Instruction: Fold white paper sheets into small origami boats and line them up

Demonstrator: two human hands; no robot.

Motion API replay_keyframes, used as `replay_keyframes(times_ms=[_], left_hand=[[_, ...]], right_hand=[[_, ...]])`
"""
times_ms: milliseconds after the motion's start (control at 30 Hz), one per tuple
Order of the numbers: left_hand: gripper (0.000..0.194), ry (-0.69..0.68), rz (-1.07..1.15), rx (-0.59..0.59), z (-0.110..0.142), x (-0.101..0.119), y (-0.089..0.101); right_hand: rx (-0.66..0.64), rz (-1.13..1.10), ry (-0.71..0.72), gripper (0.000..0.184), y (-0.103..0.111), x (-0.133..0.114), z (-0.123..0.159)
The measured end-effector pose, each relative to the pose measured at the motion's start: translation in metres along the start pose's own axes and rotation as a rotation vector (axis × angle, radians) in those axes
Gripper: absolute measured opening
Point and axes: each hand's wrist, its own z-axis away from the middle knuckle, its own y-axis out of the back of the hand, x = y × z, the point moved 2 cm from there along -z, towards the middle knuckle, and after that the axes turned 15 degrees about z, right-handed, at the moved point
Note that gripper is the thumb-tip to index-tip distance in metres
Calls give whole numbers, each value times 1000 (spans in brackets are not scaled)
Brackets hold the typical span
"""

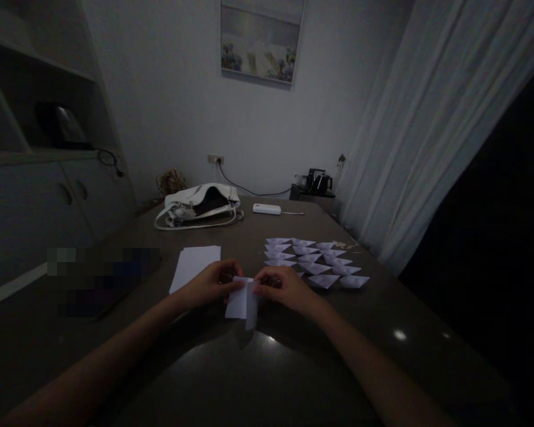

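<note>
A small folded sheet of white paper (237,305) is held up between my two hands, a crease running down its middle. My left hand (213,280) pinches its upper left part, thumb in front. On the upper right, my right hand (287,286) grips the same paper with thumb and fingers. Fingers behind the sheet are partly hidden. Just beyond my left hand lies a stack of white paper sheets (196,264). Several folded paper boats (314,259) stand in rows beyond my right hand, some partly covered by it.
Toward the far end of the dark table (231,385) sit a white handbag (200,198) and a white power bank-like device (267,209) with a strap. A blurred-out patch (115,281) covers something at left. A black kettle (323,182) stands on a low stand behind.
</note>
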Motion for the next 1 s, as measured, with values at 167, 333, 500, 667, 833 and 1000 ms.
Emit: replay_keyframes(times_ms=[167, 333, 500, 667, 833, 1000], left_hand=[[30, 43, 194, -48, 1, 4, -10], [31, 37, 240, -12, 1, 4, -15], [31, -27, 132, 36, -2, -1, -15], [28, -47, 190, 88, -2, 2, -12], [28, -31, 264, 49, 0, 7, -11], [23, -37, 246, 51, -1, 4, -9]], right_hand=[[129, -28, -49, 17, -4, 5, -2], [202, -7, -64, 18, -6, 0, -3], [256, 49, -55, 19, -5, -4, -3], [202, -60, -12, 22, 0, -6, -2], [65, -167, 4, 22, 3, -7, 0], [90, -163, -31, 22, 1, 0, -2]])
